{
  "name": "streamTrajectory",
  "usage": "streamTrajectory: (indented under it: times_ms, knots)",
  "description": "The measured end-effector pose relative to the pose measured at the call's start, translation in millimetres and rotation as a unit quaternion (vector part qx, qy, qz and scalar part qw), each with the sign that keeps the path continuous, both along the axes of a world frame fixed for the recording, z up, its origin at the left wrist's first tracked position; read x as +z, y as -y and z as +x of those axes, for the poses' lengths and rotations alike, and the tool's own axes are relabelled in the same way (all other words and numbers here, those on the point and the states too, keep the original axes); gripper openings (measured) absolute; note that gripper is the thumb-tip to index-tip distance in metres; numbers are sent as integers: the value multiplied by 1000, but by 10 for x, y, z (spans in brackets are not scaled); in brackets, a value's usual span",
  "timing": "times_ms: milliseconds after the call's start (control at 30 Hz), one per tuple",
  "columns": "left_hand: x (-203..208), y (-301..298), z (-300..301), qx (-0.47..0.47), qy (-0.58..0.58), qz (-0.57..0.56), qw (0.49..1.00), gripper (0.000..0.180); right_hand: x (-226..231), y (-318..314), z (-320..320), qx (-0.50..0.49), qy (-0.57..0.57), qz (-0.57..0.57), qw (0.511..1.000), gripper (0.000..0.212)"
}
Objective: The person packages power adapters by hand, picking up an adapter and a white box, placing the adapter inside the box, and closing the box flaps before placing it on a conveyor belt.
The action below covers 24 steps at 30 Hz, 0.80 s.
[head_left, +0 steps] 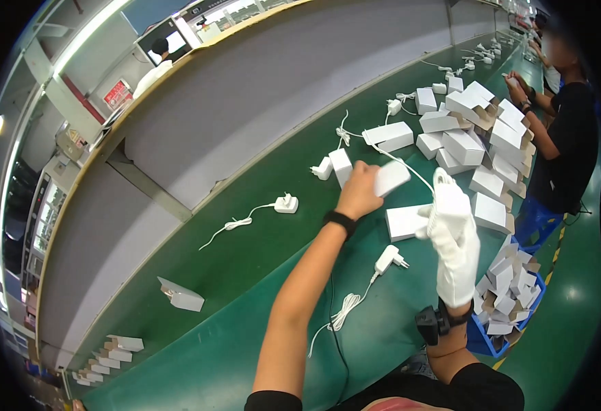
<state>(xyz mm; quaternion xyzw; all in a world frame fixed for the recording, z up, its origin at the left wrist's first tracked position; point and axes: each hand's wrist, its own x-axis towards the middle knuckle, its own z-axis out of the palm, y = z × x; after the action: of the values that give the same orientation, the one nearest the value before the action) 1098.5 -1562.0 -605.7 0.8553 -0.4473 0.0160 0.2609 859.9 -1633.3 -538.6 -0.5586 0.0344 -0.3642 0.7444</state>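
My bare left hand (360, 193) is closed on a white block with rounded corners (391, 178), which looks like a power adapter. Its plug side is hidden. In a white glove, my right hand (451, 216) grips a bundled white cable (441, 183), whose loops show above the fingers. A strand arcs from that bundle leftward above the block. Just left of the glove lies a white box (406, 222). Another white box (341, 168) stands behind my left hand, beside a plug adapter (322, 168). Nearer me rests a white adapter (388, 260) with its cable coiled.
White boxes, several with open flaps, pile up at the right (461, 147). A blue crate (536, 294) of small boxes stands below the table edge. A co-worker (567, 137) works at far right. One adapter (286, 203) and an open box (181, 294) lie left; a black cord crosses the front.
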Motion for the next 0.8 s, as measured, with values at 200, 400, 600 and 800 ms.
streamTrajectory:
  times_ms: [200, 400, 600, 800]
  knots:
    - [385, -1182, -562, -39, -339, -277, 898, 78, 145, -201, -383, -32, 13, -174, 984, 73]
    - [166, -2009, -1008, 26, -286, -317, 904, 85, -5, -431, -403, 62, -41, -349, 934, 76]
    - [4, -2187, -1229, 15, -244, -234, 941, 104, -77, -568, -226, 184, -119, -437, 872, 68]
    - [-76, -2259, -1329, -27, -328, -185, 926, 109, -228, -527, 546, 458, -223, -228, 830, 45]
